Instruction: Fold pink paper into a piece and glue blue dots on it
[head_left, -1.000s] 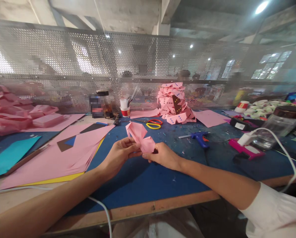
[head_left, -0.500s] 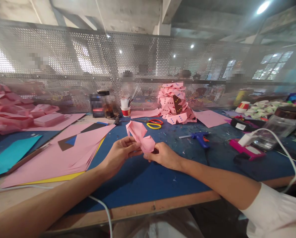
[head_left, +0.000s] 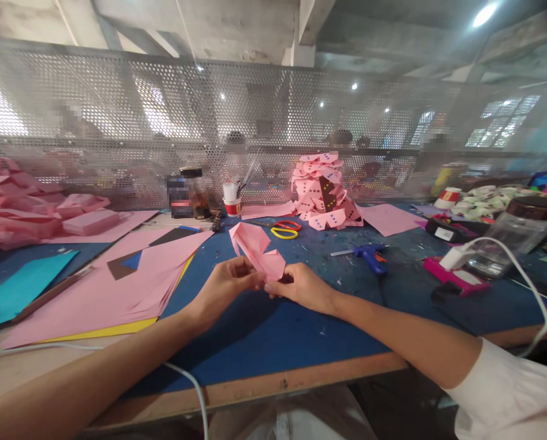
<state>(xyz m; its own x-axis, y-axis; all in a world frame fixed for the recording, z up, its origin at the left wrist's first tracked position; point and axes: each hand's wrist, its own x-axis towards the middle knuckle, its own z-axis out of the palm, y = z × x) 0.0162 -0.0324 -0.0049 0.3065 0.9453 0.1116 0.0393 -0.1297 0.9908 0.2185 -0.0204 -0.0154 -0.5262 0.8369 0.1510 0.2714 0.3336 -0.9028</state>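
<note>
A folded pink paper piece (head_left: pixel 259 247) is held up over the blue table mat, its pointed flaps rising to the upper left. My left hand (head_left: pixel 231 282) pinches its lower edge from the left, thumb on the near side. From the right, my right hand (head_left: pixel 296 284) grips the lower right corner between thumb and curled fingers. The fingertips of both hands nearly meet under the paper.
Pink sheets (head_left: pixel 140 287) lie left, a pink paper pile (head_left: pixel 21 201) behind them. Scissors (head_left: pixel 286 229), a blue glue gun (head_left: pixel 370 258) and a stack of dotted pink pieces (head_left: pixel 321 192) stand beyond my hands. A pink power strip (head_left: pixel 456 276) with white cable is right.
My left hand has shifted slightly down along the paper's lower edge, closer to my right fingertips. The pink piece has tilted a little to the left.
</note>
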